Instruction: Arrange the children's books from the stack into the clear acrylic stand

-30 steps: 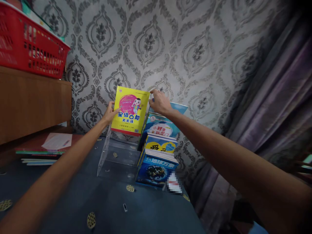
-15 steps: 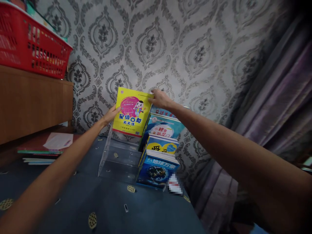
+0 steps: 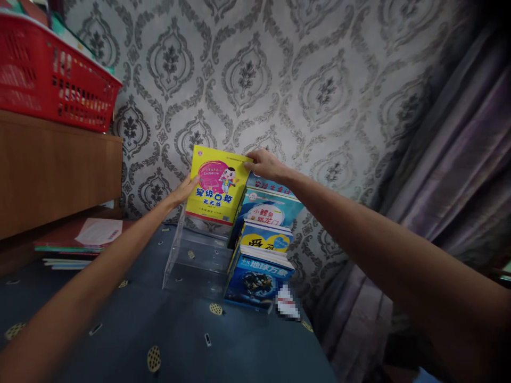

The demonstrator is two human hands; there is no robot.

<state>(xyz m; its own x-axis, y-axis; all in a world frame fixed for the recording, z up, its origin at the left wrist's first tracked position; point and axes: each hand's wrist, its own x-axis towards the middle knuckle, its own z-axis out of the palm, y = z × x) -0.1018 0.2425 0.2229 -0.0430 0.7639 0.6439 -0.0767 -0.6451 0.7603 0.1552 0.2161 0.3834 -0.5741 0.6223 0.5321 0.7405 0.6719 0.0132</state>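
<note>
A yellow workbook (image 3: 215, 205) with a pink circle and a cartoon child stands upright at the back left of a clear tiered book rack (image 3: 199, 274). My left hand (image 3: 184, 192) grips its left edge, thumb on the cover. At its upper right corner, my right hand (image 3: 265, 164) pinches the edge with closed fingers. On the rack's right half, books stand in rising tiers: a blue book with a globe (image 3: 255, 282) in front, a yellow-and-blue book (image 3: 263, 238) behind it, then a teal book (image 3: 269, 209). My right hand partly hides the rearmost book (image 3: 275, 184).
A red plastic basket (image 3: 75, 80) rests on a wooden cabinet (image 3: 59, 170) at left. Below lies a stack of books (image 3: 59, 239) with a white paper (image 3: 99, 231) on top. Patterned wallpaper (image 3: 247, 74) is behind, a grey-purple curtain (image 3: 359, 303) at right. A dark cloth (image 3: 179, 340) covers the table.
Both hands keep hold of the yellow workbook, which has barely moved. My right hand's fingers sit slightly lower at its corner. The whole view has shifted a little.
</note>
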